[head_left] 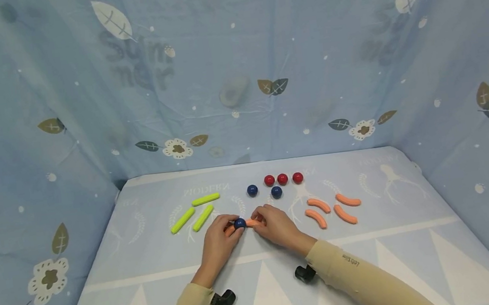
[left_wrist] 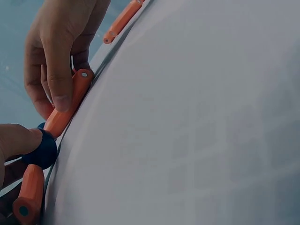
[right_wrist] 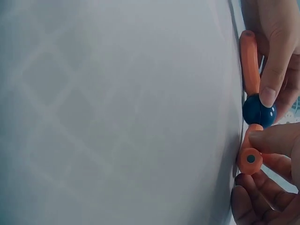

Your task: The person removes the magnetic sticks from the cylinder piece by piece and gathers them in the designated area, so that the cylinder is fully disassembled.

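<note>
In the head view, both hands meet over the table around a dark blue ball (head_left: pixel 239 223) with a curved orange rod on each side of it. My left hand (head_left: pixel 219 238) pinches the ball, its thumb pressed on the near side; the left orange rod (left_wrist: pixel 29 194) lies beside that hand's fingers. My right hand (head_left: pixel 277 225) grips the right orange rod (left_wrist: pixel 65 110) between thumb and fingers, with the rod's inner end against the ball. Small round insets show in the rods' outer ends. Part of the ball (right_wrist: pixel 257 112) is covered by the left thumb.
Three yellow-green rods (head_left: pixel 183 220) lie at the left. Behind the hands are two more blue balls (head_left: pixel 276 192) and three red balls (head_left: pixel 282 179). Several curved orange rods (head_left: pixel 345 214) lie right of the right hand. Patterned blue curtain (head_left: pixel 241 122) surrounds the table (head_left: pixel 173 281).
</note>
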Available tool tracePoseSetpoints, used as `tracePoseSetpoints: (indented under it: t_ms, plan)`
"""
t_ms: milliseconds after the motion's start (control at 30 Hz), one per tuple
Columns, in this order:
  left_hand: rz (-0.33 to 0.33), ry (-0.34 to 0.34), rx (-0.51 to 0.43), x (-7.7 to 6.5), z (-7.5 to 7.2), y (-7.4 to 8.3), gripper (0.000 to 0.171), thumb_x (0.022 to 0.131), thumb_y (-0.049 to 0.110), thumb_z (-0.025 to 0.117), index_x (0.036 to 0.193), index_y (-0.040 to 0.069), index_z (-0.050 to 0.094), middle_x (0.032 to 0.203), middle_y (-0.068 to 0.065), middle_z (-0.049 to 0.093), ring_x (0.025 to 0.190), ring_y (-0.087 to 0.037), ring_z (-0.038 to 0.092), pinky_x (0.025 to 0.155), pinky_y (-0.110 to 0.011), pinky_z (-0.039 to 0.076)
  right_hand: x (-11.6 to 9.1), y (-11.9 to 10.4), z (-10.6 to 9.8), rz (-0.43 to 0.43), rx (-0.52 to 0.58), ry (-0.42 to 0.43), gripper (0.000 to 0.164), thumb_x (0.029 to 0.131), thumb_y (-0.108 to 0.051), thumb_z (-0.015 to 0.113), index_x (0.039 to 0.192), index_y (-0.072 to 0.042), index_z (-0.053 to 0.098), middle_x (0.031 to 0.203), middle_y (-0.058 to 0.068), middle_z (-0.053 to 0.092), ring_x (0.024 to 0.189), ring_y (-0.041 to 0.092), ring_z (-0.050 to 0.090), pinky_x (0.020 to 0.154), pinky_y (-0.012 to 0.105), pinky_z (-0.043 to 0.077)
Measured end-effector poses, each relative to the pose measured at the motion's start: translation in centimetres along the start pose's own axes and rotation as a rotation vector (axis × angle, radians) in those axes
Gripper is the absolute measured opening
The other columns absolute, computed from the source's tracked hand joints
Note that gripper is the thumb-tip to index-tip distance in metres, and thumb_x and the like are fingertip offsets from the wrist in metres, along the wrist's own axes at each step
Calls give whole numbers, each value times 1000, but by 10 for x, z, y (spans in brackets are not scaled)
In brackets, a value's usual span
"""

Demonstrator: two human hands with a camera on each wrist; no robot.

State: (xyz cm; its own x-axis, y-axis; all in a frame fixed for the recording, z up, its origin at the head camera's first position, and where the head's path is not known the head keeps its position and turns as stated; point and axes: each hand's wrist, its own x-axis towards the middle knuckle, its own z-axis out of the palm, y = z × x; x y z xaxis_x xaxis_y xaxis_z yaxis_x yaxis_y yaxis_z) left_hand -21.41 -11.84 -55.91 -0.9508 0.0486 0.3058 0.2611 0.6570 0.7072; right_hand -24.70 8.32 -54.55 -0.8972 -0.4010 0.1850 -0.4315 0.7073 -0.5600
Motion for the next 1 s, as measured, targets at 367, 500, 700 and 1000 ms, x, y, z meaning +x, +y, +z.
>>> tracePoseSetpoints:
  t_ms: [367, 500, 700, 1000]
  plan:
    - [-7, 4, -54, 1, 2, -3, 29, 87, 20, 84, 113, 15, 73, 111, 1, 69, 98, -13, 65, 87, -37, 56, 1, -1, -1, -7, 37, -4, 15, 93, -19, 76, 107, -16, 73, 90, -4, 64, 75, 8, 56, 66, 25, 49]
    - [-17, 1, -51, 2, 3, -3, 29, 86, 20, 84, 113, 15, 73, 110, 1, 69, 97, -12, 64, 86, -37, 56, 1, -1, -1, -2, 36, 3, 15, 92, -16, 76, 107, -15, 73, 90, -4, 64, 74, 8, 56, 65, 25, 48]
    - [-1, 13, -50, 2, 2, -3, 29, 86, 18, 85, 112, 14, 74, 109, 0, 69, 96, -15, 65, 85, -38, 56, 0, -2, -2, 7, 44, 1, 15, 91, -14, 76, 106, -15, 73, 89, -5, 64, 73, 8, 55, 65, 25, 48]
    - [-11, 6, -29, 1, 1, -2, 29, 86, 19, 84, 113, 14, 74, 110, 0, 69, 96, -14, 64, 85, -37, 56, -2, 4, -10, 19, 39, 20, 14, 91, -13, 75, 104, -15, 73, 86, -6, 63, 72, 8, 54, 63, 26, 48]
